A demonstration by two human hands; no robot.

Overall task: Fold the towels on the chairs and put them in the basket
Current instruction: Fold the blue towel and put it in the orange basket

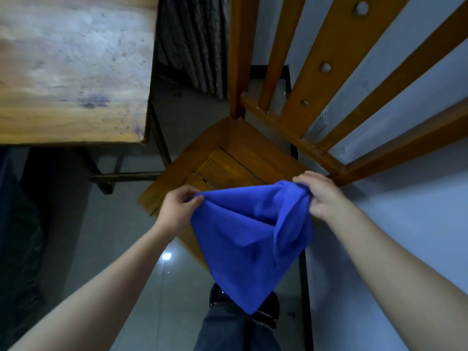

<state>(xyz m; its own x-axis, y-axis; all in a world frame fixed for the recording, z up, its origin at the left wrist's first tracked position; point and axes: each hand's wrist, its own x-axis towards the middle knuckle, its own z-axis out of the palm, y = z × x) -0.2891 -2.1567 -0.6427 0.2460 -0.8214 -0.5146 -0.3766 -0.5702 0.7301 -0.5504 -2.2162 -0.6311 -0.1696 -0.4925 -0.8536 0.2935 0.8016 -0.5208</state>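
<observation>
A bright blue towel point(249, 234) hangs in the air above the front of a wooden chair point(235, 158), drooping to a point over my legs. My left hand point(177, 210) pinches its left top corner between thumb and fingers. My right hand point(320, 193) grips a bunched part of the towel's right top edge. The top edge sags between the two hands. No basket is in view.
A worn wooden table point(73, 69) stands at the upper left, its metal legs near the chair. The chair's slatted back point(329, 79) rises against a pale wall point(405, 224) on the right. Patterned cloth point(192, 41) hangs beyond. Grey tiled floor point(157, 274) lies below.
</observation>
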